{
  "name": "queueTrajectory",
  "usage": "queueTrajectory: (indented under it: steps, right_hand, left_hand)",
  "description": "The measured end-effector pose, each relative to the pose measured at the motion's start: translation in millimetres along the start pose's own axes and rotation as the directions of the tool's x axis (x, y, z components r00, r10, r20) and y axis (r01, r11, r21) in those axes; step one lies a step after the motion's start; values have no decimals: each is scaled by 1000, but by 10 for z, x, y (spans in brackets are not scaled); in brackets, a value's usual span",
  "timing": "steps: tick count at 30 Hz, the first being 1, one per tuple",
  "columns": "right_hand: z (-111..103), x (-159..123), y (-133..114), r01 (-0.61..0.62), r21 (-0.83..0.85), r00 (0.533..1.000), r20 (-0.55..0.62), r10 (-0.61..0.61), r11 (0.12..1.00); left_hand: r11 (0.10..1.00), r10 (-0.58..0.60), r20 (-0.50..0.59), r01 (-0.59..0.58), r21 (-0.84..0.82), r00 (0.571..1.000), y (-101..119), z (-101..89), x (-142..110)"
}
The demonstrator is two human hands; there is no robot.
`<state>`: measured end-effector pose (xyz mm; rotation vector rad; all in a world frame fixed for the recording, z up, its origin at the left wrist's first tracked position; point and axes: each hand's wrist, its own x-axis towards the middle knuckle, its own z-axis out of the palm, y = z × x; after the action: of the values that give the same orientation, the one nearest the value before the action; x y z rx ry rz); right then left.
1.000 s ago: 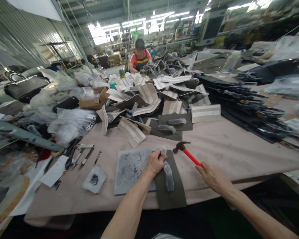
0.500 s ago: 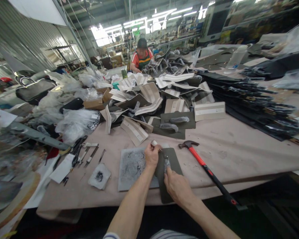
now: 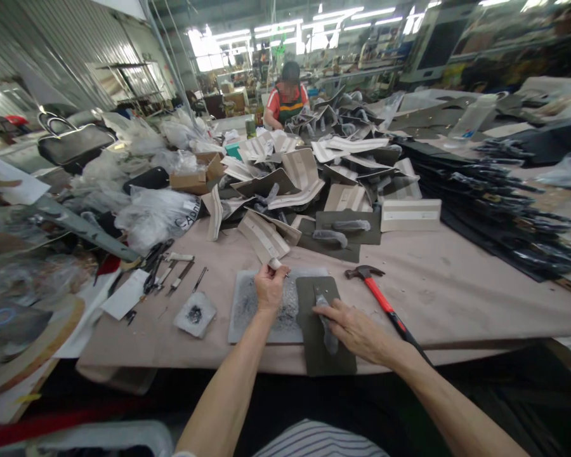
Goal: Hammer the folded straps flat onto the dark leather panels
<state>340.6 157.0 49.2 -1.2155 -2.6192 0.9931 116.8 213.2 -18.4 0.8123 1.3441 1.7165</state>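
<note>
Windows [image 3: 207, 54] glaring white at back | strip lights [image 3: 339, 13] blazing above | bench [image 3: 480, 295] softly lit | dark shadow beneath | edges stretching, right corner smeared soft

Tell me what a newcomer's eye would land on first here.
Probably the red-and-black hammer, lying on the table beyond the right hand. Then the heap of pale and dark panels farther back on the table. Nearer, the left hand holds a small pale piece over the speckled slab, while the right hand touches a plastic-wrapped strip on a dark panel.
</note>
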Motion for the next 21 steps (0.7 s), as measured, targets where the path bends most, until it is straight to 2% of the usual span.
queueTrajectory:
  steps: [3,7,9,11,13,16,19,21]
  right_hand:
    - [-149,54,-51,81,-117,993,100,-69,990]
    - [-278,119,1,149,-148,971,208,-117,978]
    - [-324,153,40,174,-187,957,265,-121,967]
    - [-354,190,63,161,-273,959,271,-84,948]
    - [-353,225,67,114,-360,978,205,-41,926]
    - [-259,251,58,-43,-415,999,-9,43,909]
    - [-55,242,32,-253,-330,957,-222,185,910]
    - [103,229,-1,-342,-245,921,-280,271,907]
  left_hand:
    - [999,34,26,-35,36,999,127,-61,-38]
    - [995,50,32,-53,79,998,169,-112,-111]
    - [996,41,33,-44,83,999,171,-133,-133]
    - [996,34,35,-37,77,999,199,-151,-142]
    - [998,37,24,-38,58,999,269,-159,-143]
    - [996,68,-7,-67,50,998,416,-142,-134]
    - [995,92,11,-92,45,996,481,-84,-121]
    - [996,76,59,-79,42,995,424,-24,-114]
